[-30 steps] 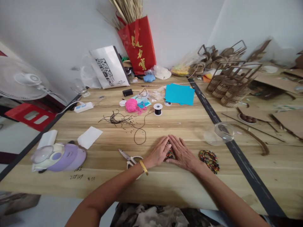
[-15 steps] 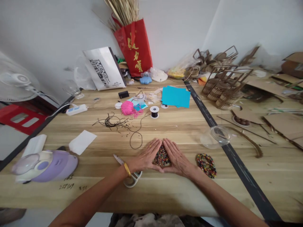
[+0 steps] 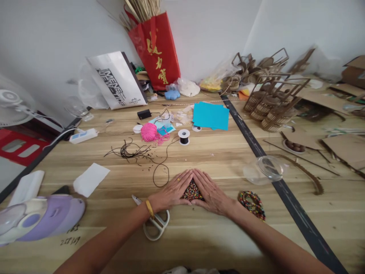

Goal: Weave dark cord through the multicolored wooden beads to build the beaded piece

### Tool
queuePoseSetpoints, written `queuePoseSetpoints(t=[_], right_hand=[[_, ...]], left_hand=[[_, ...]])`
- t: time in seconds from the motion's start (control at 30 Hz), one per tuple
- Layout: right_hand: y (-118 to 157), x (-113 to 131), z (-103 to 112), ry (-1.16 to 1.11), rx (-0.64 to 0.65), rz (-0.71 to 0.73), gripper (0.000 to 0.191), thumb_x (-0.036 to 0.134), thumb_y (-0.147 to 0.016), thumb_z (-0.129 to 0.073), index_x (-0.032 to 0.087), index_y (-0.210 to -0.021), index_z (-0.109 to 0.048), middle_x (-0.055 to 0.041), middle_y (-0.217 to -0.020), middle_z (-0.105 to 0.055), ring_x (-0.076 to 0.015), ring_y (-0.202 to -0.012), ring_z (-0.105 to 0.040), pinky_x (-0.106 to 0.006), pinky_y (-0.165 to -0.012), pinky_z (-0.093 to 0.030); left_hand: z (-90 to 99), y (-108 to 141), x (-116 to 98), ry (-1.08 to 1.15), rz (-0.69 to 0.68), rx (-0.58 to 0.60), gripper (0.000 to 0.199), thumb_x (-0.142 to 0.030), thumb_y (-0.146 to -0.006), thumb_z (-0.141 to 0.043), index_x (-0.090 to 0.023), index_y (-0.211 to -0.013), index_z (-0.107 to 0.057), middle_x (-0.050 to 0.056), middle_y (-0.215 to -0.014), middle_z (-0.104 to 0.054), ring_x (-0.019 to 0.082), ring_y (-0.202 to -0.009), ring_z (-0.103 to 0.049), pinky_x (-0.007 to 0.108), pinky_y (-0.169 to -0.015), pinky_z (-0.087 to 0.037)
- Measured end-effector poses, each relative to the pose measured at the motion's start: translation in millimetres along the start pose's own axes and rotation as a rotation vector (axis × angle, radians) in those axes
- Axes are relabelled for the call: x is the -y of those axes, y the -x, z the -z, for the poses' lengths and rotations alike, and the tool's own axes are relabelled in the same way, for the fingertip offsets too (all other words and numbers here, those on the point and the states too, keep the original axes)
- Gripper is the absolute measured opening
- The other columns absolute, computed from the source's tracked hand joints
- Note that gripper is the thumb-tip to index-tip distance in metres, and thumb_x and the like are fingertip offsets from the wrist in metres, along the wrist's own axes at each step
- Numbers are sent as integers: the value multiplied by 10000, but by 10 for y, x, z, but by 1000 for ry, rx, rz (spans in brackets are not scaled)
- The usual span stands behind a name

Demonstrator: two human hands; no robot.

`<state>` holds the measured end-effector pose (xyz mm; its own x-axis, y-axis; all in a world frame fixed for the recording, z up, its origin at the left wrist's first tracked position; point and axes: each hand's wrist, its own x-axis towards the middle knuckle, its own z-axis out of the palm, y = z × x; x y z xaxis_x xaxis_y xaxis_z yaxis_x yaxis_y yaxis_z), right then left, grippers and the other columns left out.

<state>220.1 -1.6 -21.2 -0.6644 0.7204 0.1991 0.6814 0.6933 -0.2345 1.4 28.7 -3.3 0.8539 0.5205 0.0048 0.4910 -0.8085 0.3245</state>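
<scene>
A pile of small multicoloured beads (image 3: 193,191) lies on the wooden table, framed by both of my hands. My left hand (image 3: 173,191) rests flat along its left side, fingers stretched out, with a ring and a yellow bangle at the wrist. On the other side my right hand (image 3: 213,192) lies flat with extended fingers. The fingertips meet above the pile and the thumbs come close below it, forming a triangle. Under my left wrist lie scissors (image 3: 155,227) with white handles, partly covered. A coiled string of colourful beads (image 3: 251,205) sits right of my right hand.
A clear plastic jar (image 3: 264,169) stands to the right. Beyond the hands are a black thread spool (image 3: 184,137), cut black cords (image 3: 128,150), pink yarn (image 3: 149,132) and blue sheets (image 3: 211,115). A purple-and-white device (image 3: 54,215) sits left; small woven baskets (image 3: 266,108) are back right.
My hands have drawn slightly closer around the beads, and the pile looks more compact. A single bead now shows just below the thumbs. The view has shifted a little.
</scene>
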Motion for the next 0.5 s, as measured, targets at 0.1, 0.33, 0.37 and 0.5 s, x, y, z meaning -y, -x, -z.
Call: queuePoseSetpoints(t=[0.1,0.33,0.37,0.5], right_hand=[[-43,8,-13,19,-15,-14,861,614,-900,-343,22,-1474,-94,-215,-1513,-203,-284,-1426,-118,-484,-1136,-254],[-107,32,-42,30,-34,-40,803,567,-925,-330,44,-1480,-78,-202,-1510,-225,-273,-1428,-121,-487,-1133,-259],[-108,33,-43,25,-29,-45,806,572,-924,-328,50,-1482,-73,-198,-1512,-219,-271,-1428,-121,-488,-1134,-256],[-97,25,-45,10,9,-59,816,595,-916,-315,55,-1482,-82,-191,-1521,-195,-270,-1429,-116,-481,-1140,-240]], left_hand=[[-9,2,29,3,-7,-25,926,-637,-840,-371,-123,-1475,65,207,-1540,-137,278,-1431,-114,430,-1159,-185],[-7,14,75,-18,7,-41,858,-577,-875,-374,-155,-1479,65,199,-1533,-178,279,-1430,-128,443,-1152,-201],[3,19,71,-7,6,-38,875,-588,-866,-385,-154,-1479,65,201,-1533,-176,281,-1430,-125,446,-1151,-202],[36,44,-9,68,15,-35,1104,-717,-717,-486,-134,-1476,65,224,-1535,-139,316,-1428,-111,463,-1146,-206]])
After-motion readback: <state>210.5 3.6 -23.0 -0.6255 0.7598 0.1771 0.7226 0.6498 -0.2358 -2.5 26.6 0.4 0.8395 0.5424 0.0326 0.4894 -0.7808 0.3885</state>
